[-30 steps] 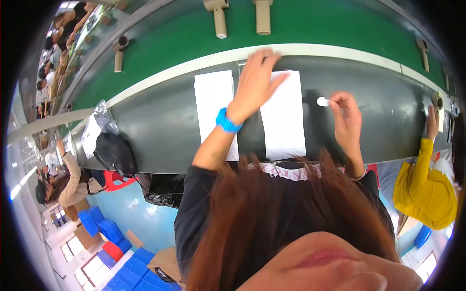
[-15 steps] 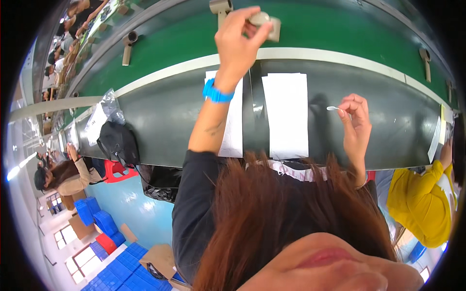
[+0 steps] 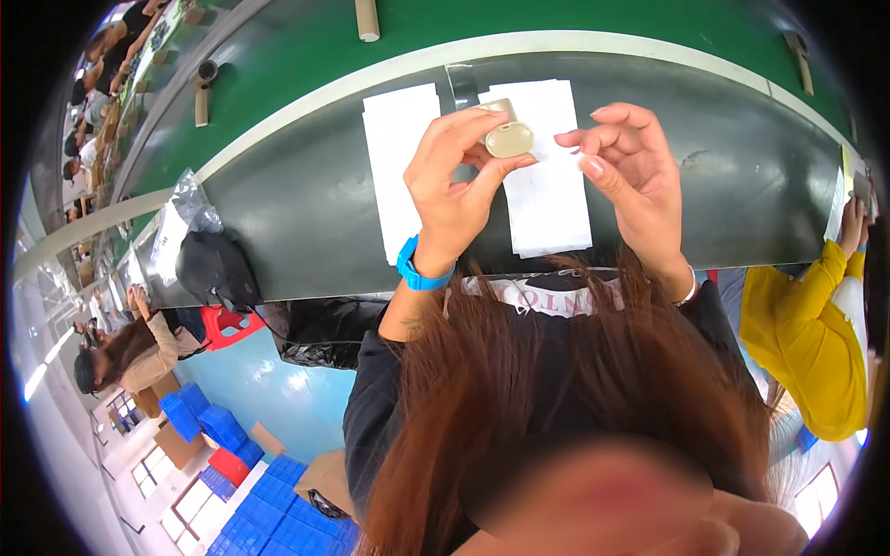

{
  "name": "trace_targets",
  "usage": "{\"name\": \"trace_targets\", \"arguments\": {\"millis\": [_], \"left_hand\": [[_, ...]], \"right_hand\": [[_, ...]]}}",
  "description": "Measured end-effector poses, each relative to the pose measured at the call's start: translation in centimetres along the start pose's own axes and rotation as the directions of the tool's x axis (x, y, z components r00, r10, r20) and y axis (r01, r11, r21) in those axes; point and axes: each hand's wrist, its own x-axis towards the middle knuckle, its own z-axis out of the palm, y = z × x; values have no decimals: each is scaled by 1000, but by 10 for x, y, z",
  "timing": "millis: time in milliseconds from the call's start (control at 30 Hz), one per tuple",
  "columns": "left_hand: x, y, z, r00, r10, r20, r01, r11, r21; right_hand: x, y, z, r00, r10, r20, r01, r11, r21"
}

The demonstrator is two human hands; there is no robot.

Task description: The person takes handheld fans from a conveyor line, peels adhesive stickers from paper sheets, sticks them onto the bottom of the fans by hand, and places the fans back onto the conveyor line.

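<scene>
up close, left hand (image 3: 454,190) pinches a small beige oval piece (image 3: 508,140); right hand (image 3: 630,171) fingers curl loosely beside it, holding nothing.

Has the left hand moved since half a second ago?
Yes. The left hand, gripping a small beige part, has come back from the green belt toward the person and is now over the white sheets.

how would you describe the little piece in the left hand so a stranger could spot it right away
Start at the dark worktable below the green conveyor belt, where two white paper sheets lie. Above the right sheet, the left hand pinches a small beige part. It alone is rounded, tan and lifted off the table.
</scene>
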Motion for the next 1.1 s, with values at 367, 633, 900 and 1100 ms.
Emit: {"name": "trace_targets", "arguments": {"millis": [367, 633, 900, 1100], "left_hand": [[-4, 4, 17, 974, -170, 150, 205, 943, -261], [1, 9, 14, 920, -243, 307, 369, 799, -474], [-5, 7, 14, 909, -266, 320, 406, 740, -537], [-6, 7, 14, 904, -293, 311, 420, 735, -532]], "right_hand": [[1, -4, 4, 994, -104, -37, 99, 987, -123], [8, -12, 0, 999, -37, 10, 39, 976, -213], [10, -11, 3, 999, -22, -31, 16, 979, -203], [11, -9, 4, 999, -24, -42, 15, 979, -205]]}}
